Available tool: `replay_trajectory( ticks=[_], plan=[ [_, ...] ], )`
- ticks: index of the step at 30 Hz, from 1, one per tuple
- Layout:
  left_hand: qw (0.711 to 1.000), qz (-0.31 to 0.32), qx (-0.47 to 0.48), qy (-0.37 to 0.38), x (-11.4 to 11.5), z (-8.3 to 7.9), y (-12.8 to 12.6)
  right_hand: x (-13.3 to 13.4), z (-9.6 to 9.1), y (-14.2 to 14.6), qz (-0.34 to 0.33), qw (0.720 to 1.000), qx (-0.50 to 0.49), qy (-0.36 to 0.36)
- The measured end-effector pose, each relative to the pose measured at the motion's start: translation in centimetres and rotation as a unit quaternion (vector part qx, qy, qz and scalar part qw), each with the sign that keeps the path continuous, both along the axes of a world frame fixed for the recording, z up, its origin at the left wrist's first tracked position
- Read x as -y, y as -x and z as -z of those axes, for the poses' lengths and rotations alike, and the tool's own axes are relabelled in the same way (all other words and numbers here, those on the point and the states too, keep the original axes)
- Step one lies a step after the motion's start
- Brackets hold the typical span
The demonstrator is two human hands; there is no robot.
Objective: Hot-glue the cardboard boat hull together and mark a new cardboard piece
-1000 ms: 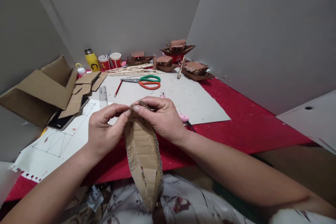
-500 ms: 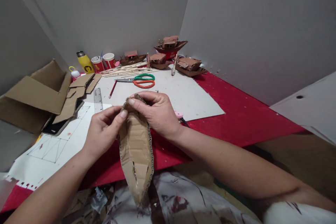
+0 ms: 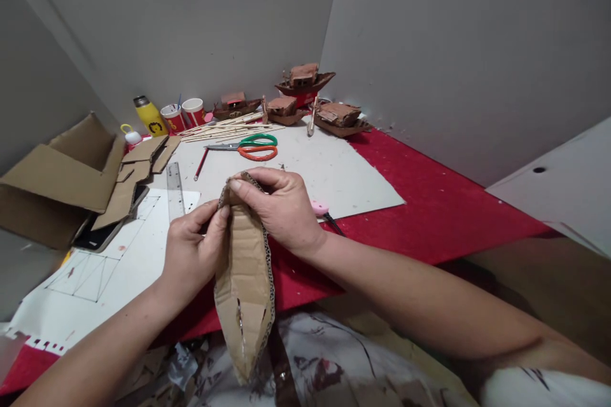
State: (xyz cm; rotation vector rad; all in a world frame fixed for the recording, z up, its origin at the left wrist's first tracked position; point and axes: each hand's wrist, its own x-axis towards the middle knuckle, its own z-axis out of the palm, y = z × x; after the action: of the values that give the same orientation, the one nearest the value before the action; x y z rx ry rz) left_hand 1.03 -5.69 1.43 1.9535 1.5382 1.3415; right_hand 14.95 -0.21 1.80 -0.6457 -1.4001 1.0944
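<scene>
A counter with a bright red cloth (image 3: 443, 219) was the biggest thing. A wide, pale grey flat sheet (image 3: 329, 172) lay on it, toward the far edge. A brown cardboard box (image 3: 57, 172) with open flaps was at the left edge. White paper (image 3: 112, 261) with thin black lines reached toward the near left corner.

A long brown cardboard boat shape (image 3: 245, 254) with bumpy edges was held up at the near edge. Its far end was over the counter, and its pointy near end hung past the edge, above the person's lap. The left hand (image 3: 193, 241) pinched its left side, close to the far end. The right hand (image 3: 286, 210) pinched the far end itself, its thumb inside.

Four brown model boats (image 3: 341, 116) with little roofs stood along the far edge. Metal scissors (image 3: 241, 145) with green and orange handles lay on the grey sheet. A clear plastic ruler (image 3: 175, 191) was near the left hand. The smallest was a thin red and black pencil (image 3: 201, 164), just beside the scissors' tips.
</scene>
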Motion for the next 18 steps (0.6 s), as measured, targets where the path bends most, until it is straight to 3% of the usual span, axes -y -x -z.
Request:
replay_trajectory(
  ticks=[12, 18],
  plan=[
    [0.976, 0.064, 0.167, 0.127, -0.7, -1.0, -0.5, 0.3, -0.2, 0.0, 0.003, 1.000, 0.015, -0.002],
    [0.981, 0.019, 0.153, 0.114, -0.2, -0.2, -0.8, 0.5, -0.3, 0.1, 0.009, 1.000, 0.005, 0.006]
  ],
)
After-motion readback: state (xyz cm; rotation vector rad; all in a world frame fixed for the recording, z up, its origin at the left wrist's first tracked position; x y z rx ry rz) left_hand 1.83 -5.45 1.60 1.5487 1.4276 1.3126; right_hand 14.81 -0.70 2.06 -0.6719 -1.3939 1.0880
